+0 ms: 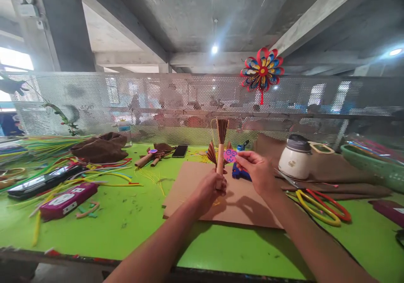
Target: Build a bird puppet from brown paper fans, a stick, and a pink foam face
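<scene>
My left hand (212,190) is wrapped round the lower part of a brown rolled-paper figure (220,156), held upright with a pleated fan at its top and pleated pieces at its sides. To its right, my right hand (257,169) pinches the edge of a small pink face cutout (229,156) with blue drawn features. The cutout is close beside the roll; whether they touch is unclear. Beneath both hands lies a brown cardboard sheet (189,184). A blue tool (240,172) is partly hidden behind my right hand.
On the green table (126,220) are scissors (318,207), a white jar (294,158), a phone (180,150), another brown paper figure (154,153), a purple box (68,201) and colored strips. A green basket (372,165) stands right; a perforated screen (142,102) is behind.
</scene>
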The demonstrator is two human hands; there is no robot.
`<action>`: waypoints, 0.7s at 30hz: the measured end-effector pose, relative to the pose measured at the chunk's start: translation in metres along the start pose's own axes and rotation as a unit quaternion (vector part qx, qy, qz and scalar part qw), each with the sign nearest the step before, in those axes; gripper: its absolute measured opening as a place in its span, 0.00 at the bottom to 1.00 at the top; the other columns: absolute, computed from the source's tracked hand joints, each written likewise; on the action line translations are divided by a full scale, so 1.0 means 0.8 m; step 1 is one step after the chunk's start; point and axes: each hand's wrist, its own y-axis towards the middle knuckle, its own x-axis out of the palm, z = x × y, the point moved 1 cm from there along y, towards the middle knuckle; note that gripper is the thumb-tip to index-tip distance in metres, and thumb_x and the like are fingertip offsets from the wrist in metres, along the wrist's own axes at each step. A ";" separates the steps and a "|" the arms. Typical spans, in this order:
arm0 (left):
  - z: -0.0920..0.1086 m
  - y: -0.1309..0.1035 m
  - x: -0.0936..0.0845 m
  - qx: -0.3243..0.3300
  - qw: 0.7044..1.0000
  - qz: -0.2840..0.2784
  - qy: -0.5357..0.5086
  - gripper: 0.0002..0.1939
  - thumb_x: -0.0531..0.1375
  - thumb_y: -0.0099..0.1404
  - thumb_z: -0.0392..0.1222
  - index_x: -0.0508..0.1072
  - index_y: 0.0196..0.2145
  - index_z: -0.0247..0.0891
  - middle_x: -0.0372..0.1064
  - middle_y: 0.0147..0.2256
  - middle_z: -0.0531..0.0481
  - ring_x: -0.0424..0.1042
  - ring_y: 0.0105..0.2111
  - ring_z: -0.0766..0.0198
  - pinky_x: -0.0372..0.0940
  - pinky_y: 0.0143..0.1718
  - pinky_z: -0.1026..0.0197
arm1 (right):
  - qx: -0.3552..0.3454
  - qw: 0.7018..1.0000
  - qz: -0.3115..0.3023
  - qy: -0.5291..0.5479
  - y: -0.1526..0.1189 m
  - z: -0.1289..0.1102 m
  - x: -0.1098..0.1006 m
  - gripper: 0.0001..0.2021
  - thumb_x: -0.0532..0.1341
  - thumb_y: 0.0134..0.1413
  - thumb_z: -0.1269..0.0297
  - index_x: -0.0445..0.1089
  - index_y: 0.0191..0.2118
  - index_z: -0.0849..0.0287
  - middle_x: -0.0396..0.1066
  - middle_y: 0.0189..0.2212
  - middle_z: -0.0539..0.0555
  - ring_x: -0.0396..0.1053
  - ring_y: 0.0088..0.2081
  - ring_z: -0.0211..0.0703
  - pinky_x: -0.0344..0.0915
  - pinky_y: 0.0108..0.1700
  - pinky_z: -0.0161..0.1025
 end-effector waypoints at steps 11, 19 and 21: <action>-0.005 0.002 -0.001 0.002 1.000 -0.009 -0.012 0.14 0.56 0.53 0.39 0.65 0.40 0.34 0.60 0.24 0.55 0.58 0.22 0.69 0.54 0.25 0.65 | 0.005 0.999 -0.042 -0.009 -0.011 0.002 0.008 0.14 0.71 0.37 0.57 0.74 0.29 0.61 0.71 0.20 0.50 0.64 0.22 0.35 0.62 0.26 0.35; -0.005 0.001 0.003 -0.003 1.000 -0.011 -0.017 0.11 0.56 0.55 0.41 0.64 0.37 0.37 0.60 0.23 0.55 0.59 0.22 0.69 0.54 0.26 0.65 | -0.014 0.998 -0.054 -0.030 -0.017 0.006 0.019 0.14 0.70 0.39 0.55 0.74 0.29 0.61 0.71 0.19 0.50 0.64 0.21 0.36 0.63 0.26 0.36; -0.005 0.002 0.003 -0.006 1.000 -0.014 -0.016 0.11 0.56 0.56 0.42 0.63 0.37 0.37 0.61 0.23 0.55 0.59 0.22 0.69 0.55 0.26 0.65 | -0.020 0.998 -0.051 -0.042 -0.016 0.008 0.018 0.14 0.69 0.39 0.54 0.74 0.29 0.61 0.71 0.20 0.50 0.65 0.21 0.36 0.63 0.25 0.36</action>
